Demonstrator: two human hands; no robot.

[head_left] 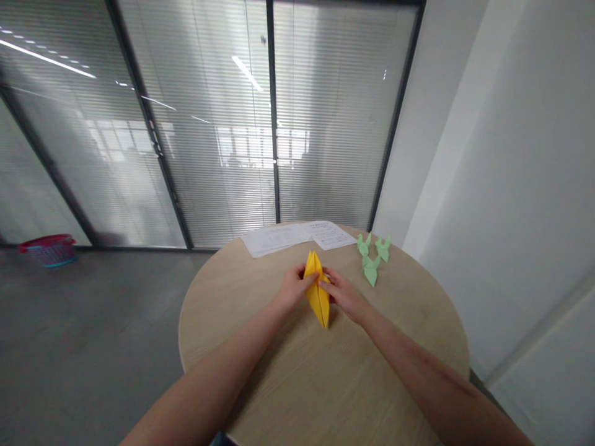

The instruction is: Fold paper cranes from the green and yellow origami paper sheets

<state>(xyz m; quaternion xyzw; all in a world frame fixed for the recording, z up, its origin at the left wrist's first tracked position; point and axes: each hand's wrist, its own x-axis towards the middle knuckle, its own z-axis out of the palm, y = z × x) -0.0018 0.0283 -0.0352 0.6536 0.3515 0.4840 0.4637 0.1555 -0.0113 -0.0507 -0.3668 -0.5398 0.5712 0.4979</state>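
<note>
Over the middle of the round table, a piece of folded yellow origami paper (318,303) is held between both hands. It is long and narrow, pointed at both ends, with a crease or slit down its centre. My left hand (295,285) grips its left side, thumb on the front face. From the right, my right hand (341,290) pinches the other edge, its thumb near the centre line. Fingers behind the paper are mostly hidden. Nearby on the right lie three green folded-paper figures, one of them closest to me (370,270).
Printed white sheets (279,238) lie at the far edge of the wooden table (223,310). Beyond stands a glass partition with blinds (223,155). A white wall (525,186) rises on the right. A red and blue basket (50,251) sits on the floor at left.
</note>
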